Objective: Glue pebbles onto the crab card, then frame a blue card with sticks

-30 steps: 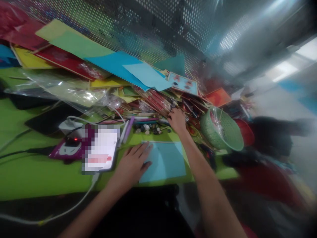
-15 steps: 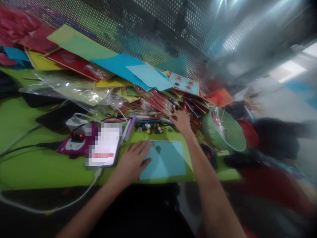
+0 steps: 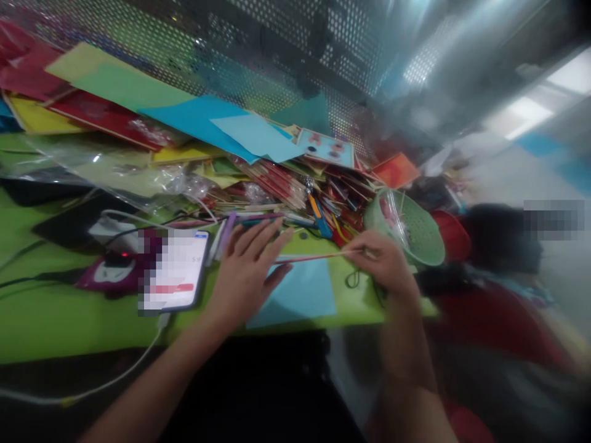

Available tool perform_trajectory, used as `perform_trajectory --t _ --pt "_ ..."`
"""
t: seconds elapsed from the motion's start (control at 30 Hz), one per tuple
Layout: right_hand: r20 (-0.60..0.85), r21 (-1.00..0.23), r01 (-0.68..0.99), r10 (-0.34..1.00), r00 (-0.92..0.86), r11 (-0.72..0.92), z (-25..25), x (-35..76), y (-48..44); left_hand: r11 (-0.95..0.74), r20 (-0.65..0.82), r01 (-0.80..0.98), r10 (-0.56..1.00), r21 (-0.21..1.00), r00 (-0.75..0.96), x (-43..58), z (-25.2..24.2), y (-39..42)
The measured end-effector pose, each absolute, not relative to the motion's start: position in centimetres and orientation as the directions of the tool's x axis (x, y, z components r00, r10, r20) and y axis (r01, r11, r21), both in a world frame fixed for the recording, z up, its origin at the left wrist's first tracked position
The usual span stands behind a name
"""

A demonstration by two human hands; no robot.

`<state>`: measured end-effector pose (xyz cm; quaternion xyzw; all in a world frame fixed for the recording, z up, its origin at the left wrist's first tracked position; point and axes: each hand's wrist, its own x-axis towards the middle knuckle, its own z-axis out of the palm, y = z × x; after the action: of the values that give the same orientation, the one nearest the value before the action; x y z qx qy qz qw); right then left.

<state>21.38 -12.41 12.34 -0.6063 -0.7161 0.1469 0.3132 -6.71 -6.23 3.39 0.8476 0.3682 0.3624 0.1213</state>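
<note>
Your left hand (image 3: 247,274): fingers spread flat on the blue paper (image 3: 305,298).
Your right hand (image 3: 385,264): pinching a thin stick (image 3: 314,257).
Phone (image 3: 178,271): writing blurred.

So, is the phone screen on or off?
On: the phone glows white, with a red bar, beside the left hand.

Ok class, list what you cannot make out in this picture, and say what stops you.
In the head view:
The phone screen is pixelated, unreadable.
The paper is partly under the left hand.
The stick has one end buried in the right hand; blur hides whether the other touches the left hand.
The basket contents are smeared by blur.
</note>
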Motion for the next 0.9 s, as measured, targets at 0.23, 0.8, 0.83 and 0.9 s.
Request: perform_trajectory --t 0.23,0.8,0.83,0.9 --pt "0.262 -0.955 0.229 0.905 0.336 0.191 8.8 19.8 -12.6 -0.395 0.073 0.325 0.722 0.859 0.688 -5.4 2.9 -8.1" --pt "0.215 -0.974 0.137 0.923 0.32 0.179 7.0 16.0 -15.9 -0.232 -0.011 0.29 0.763 0.929 0.646 -6.1 3.1 -11.5" --pt "0.238 -0.971 0.109 0.895 0.378 0.213 7.3 16.5 -15.9 -0.23 -0.016 0.292 0.761 0.928 0.649 -7.0 3.0 -11.7" --pt "0.277 -0.955 0.054 0.815 0.509 0.291 7.9 18.2 -15.9 -0.21 -0.06 0.339 0.768 0.917 0.638 -9.6 2.5 -12.4"
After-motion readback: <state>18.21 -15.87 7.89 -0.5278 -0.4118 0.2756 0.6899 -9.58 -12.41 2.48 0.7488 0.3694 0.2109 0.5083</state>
